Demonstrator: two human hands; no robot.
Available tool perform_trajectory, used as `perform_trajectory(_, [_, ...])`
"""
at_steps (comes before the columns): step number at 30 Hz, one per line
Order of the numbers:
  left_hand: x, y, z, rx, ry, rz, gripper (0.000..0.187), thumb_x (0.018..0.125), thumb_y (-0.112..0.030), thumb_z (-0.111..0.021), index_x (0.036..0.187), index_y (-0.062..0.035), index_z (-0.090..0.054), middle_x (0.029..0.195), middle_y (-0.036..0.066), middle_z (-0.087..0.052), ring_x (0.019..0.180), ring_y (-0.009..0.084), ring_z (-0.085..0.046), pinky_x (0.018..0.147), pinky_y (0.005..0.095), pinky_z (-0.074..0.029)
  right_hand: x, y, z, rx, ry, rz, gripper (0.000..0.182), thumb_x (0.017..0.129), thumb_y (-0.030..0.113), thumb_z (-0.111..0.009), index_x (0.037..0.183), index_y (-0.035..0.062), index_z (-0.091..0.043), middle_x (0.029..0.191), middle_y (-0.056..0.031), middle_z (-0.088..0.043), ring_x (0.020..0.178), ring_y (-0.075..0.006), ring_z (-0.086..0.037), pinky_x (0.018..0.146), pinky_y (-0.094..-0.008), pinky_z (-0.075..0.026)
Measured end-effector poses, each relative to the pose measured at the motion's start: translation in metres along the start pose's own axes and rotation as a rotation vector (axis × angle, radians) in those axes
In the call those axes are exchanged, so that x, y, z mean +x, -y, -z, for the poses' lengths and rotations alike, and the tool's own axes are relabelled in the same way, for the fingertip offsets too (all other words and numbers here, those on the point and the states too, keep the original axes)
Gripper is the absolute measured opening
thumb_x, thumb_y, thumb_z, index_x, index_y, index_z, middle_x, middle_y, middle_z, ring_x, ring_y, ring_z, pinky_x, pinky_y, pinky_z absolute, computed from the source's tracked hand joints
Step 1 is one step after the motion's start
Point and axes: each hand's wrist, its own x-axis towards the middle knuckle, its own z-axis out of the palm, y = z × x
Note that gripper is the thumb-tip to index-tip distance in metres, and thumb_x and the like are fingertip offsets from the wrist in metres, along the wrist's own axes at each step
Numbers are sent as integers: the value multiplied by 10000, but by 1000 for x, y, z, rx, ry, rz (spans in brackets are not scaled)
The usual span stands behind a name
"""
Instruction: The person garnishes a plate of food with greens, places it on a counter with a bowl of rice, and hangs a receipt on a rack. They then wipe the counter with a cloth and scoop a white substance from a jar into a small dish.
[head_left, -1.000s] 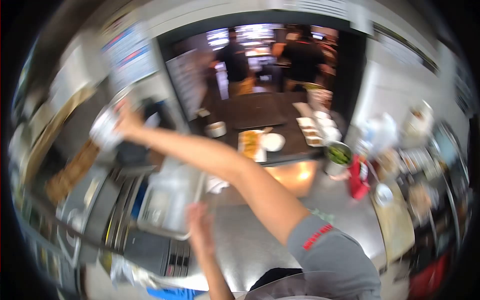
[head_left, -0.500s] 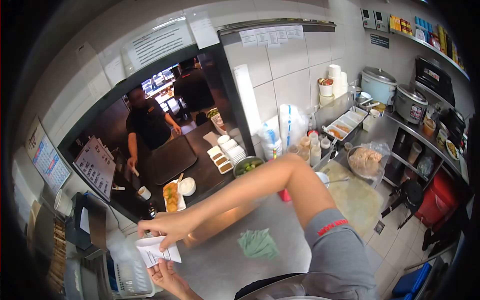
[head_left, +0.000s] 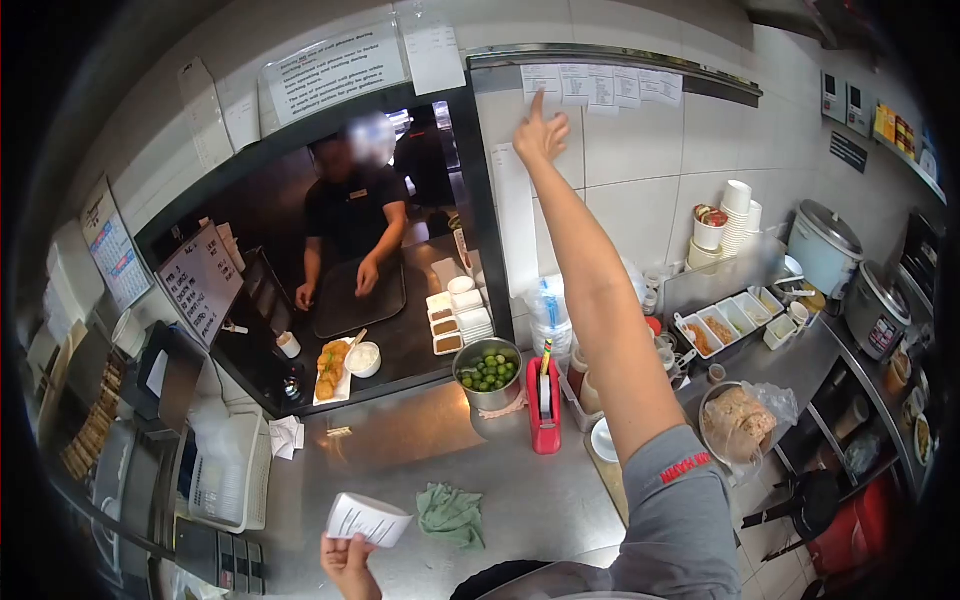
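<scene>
My left hand (head_left: 349,566) pinches a printed order slip (head_left: 367,519) between thumb and fingers, low over the steel counter (head_left: 400,455). The white slip is curled, with lines of print on it. Beside it lies a crumpled green cloth (head_left: 450,515). High on the tiled wall, my right hand (head_left: 542,135) stretches up with its index finger extended and holds nothing. Its fingertip is right at the leftmost of several order slips (head_left: 541,80) hanging from a metal rail (head_left: 610,67).
A co-worker (head_left: 355,215) stands beyond the pass-through window by a dark tray (head_left: 360,300). Fried food on a plate (head_left: 342,388) and a bowl of rice (head_left: 364,360) sit there. A pot of green citrus (head_left: 488,378) and a red tape dispenser (head_left: 545,410) stand on my counter.
My right hand has let go of the slip and risen to the wall rail. My left hand has brought the slip right and lower. The co-worker has moved closer, both hands at the tray.
</scene>
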Motion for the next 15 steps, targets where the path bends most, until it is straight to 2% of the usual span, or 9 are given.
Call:
perform_trajectory(2, [-6, 2, 19, 28, -69, -14, 186, 811, 3, -568, 988, -46, -537, 832, 12, -595, 670, 54, -552, 536, 177, -479, 1, -11, -12, 14, -63, 24, 456, 759, 122, -602, 1196, 228, -520, 1254, -236, -304, 1173, -378, -321, 939, -468, -296])
perform_trajectory(3, [-10, 12, 49, 65, -24, -4, 288, 810, 22, -571, 1092, 11, -514, 930, 76, -617, 793, 131, -582, 676, 247, -494, 2, -15, -20, 43, -161, 91, 385, 741, 120, -623, 1114, 206, -575, 1238, -237, -309, 1161, -382, -332, 932, -458, -306])
perform_trajectory(6, [-19, 11, 71, 55, -137, 0, 243, 807, 22, -569, 1044, -4, -522, 845, 47, -590, 747, 133, -566, 683, 272, -500, 21, -24, -33, 136, -279, 117, 208, 677, 116, -677, 874, 172, -644, 1180, -208, -360, 1113, -363, -382, 906, -412, -344])
perform_trajectory(8, [-20, 5, 60, 41, -333, -6, 136, 808, -10, -574, 913, -77, -518, 750, -15, -547, 643, 47, -523, 532, 169, -460, 54, -36, -45, 158, -243, 63, 153, 640, 108, -688, 776, 160, -643, 1098, -175, -441, 1039, -325, -452, 861, -385, -385])
perform_trajectory(9, [-18, 15, 79, 54, -357, 28, 143, 804, -17, -575, 832, -104, -464, 697, -36, -471, 636, 52, -490, 547, 184, -453, 69, -48, -55, 154, -188, 29, 149, 626, 101, -684, 757, 153, -634, 1036, -156, -499, 984, -299, -502, 825, -376, -412])
perform_trajectory(11, [-18, 9, 78, 29, -425, 80, 200, 797, -22, -589, 802, -116, -412, 726, -35, -437, 684, 66, -481, 587, 227, -463, 92, -69, -54, 105, -85, 460, 236, 656, 55, -620, 883, 116, -631, 918, -45, -618, 747, -199, -566, 701, -337, -453])
perform_trajectory(12, [-17, 12, 82, 8, -471, 81, 206, 801, -27, -593, 804, -118, -409, 729, -33, -438, 688, 66, -484, 589, 228, -468, 85, -58, -41, 426, 99, 424, 331, 674, 36, -590, 1000, 95, -595, 997, -36, -613, 741, -155, -559, 674, -286, -453])
perform_trajectory(13, [-15, 13, 86, -16, -501, 97, 196, 804, -29, -594, 816, -117, -419, 723, -34, -434, 692, 68, -492, 597, 228, -475, 58, -24, -22, 791, 159, 234, 441, 629, -33, -552, 1047, 89, -620, 975, -65, -601, 783, -191, -573, 705, -294, -468])
perform_trajectory(15, [-7, 12, 98, -11, -432, 133, 148, 803, -30, -590, 815, -97, -458, 707, -30, -477, 695, 73, -529, 609, 223, -484, 8, 21, -7, 946, 214, 199, 551, 661, -95, -519, 1185, 77, -543, 1081, -96, -575, 892, -196, -587, 759, -301, -483])
